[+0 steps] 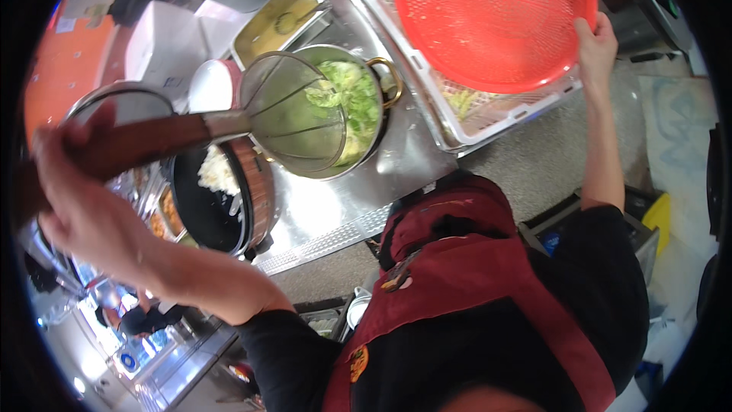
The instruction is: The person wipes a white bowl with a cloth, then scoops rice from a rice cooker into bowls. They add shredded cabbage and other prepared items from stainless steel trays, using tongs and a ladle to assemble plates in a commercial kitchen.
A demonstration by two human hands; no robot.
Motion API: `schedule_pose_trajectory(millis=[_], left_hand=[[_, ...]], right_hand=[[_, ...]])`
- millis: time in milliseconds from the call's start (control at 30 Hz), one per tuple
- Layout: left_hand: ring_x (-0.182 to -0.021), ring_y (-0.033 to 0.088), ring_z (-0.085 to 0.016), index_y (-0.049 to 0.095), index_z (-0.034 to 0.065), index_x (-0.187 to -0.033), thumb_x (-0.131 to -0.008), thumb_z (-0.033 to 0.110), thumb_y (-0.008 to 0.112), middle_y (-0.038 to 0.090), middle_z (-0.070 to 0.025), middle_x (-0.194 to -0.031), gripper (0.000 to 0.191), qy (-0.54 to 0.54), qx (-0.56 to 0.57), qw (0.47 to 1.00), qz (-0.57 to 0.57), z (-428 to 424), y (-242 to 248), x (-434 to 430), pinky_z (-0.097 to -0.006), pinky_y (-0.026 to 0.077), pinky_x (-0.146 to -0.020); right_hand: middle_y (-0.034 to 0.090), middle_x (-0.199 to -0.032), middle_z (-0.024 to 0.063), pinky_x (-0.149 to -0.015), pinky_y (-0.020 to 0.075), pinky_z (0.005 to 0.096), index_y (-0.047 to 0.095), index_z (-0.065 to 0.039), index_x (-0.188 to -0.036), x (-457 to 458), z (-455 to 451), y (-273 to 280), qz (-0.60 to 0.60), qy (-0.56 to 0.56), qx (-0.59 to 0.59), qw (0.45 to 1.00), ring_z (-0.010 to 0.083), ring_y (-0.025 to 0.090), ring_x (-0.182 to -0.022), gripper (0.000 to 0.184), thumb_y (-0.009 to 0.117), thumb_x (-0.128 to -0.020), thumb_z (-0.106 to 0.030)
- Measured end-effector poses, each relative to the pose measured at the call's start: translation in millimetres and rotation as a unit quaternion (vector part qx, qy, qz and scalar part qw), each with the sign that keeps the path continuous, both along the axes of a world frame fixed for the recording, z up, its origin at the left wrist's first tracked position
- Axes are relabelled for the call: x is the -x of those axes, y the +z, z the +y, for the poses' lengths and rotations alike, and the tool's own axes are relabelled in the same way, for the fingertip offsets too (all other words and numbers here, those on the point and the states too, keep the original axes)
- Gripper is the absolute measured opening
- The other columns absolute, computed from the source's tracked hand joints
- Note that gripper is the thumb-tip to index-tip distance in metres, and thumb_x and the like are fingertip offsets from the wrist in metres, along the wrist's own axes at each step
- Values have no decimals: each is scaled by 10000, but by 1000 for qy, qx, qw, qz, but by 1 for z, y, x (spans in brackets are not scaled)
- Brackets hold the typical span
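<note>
My left hand [91,194] grips the brown wooden handle of a wire-mesh strainer [291,120]. The mesh bowl is over a metal pot [366,157] with a gold-coloured loop handle. Leafy green vegetables [354,97] fill the right side of the pot, and a few leaves overlap the strainer's edge. My right hand [597,48] holds the right rim of a round red plastic colander [497,17], thumb on the rim. Only small bits show in the colander. It is above a white plastic basket [474,136], which holds some pale green pieces [460,102].
A wood-patterned round cooker [260,194] with white rice stands left of the pot. Behind the pot sits a rectangular metal tray [257,26] of yellowish liquid with a ladle. The steel counter [412,174] ends before my apron. Another person [143,315] is in the background, lower left.
</note>
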State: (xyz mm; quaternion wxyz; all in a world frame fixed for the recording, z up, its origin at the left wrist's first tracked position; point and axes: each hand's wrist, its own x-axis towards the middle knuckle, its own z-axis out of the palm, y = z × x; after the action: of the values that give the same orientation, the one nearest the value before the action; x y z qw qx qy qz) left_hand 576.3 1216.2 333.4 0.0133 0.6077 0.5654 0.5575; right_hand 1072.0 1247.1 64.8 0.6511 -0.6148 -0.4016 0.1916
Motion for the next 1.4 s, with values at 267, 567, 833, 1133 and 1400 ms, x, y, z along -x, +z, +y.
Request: schedule_pose_trajectory(millis=[267, 567, 833, 1133, 1400], left_hand=[[-756, 641, -209, 512, -1, -829, -1021, 144, 499, 580, -76, -779, 241, -8, 59, 987, -152, 7, -179, 102, -356, 532, -794], [-836, 630, -234, 453, -3, -949, -1033, 130, 465, 538, -93, -850, 158, 21, 82, 983, -161, -44, -243, 83, -384, 520, -874], [-837, 628, -240, 441, -7, -975, -1028, 117, 482, 541, -112, -850, 141, 35, 57, 979, -193, -51, -285, 58, -401, 530, -878], [-853, 644, -246, 462, -2, -926, -1034, 154, 498, 549, -99, -847, 194, 53, 73, 975, -202, -48, -298, 76, -402, 538, -877], [-894, 661, -243, 497, -1, -922, -1020, 151, 491, 627, -144, -908, 181, 79, 122, 962, -233, -31, -281, 68, -386, 534, -874]], right_hand=[[623, -1047, 8, -840, 446, 246, 606, -13, -1123, 12, -3, 6, -46, 97, 121, 987, 67, 538, -965, 307, 653, -952, -264], [594, -1282, 237, -1022, 437, 397, 513, -32, -1369, 15, 16, -26, -327, 524, 559, 554, 327, 576, -1186, 688, 741, -784, -312], [600, -1248, 250, -1026, 429, 441, 559, -30, -1297, 37, 33, -76, -3, 511, 552, 659, 374, 568, -1156, 495, 656, -876, -271], [512, -1097, 192, -933, 456, 466, 486, -50, -1257, 79, 29, -119, -376, 739, 247, 501, 379, 542, -1088, 469, 647, -816, -61], [465, -1103, 161, -899, 451, 463, 526, -64, -1239, 113, 7, -146, -388, 661, 148, 625, 342, 533, -1052, 542, 762, -752, -87]])
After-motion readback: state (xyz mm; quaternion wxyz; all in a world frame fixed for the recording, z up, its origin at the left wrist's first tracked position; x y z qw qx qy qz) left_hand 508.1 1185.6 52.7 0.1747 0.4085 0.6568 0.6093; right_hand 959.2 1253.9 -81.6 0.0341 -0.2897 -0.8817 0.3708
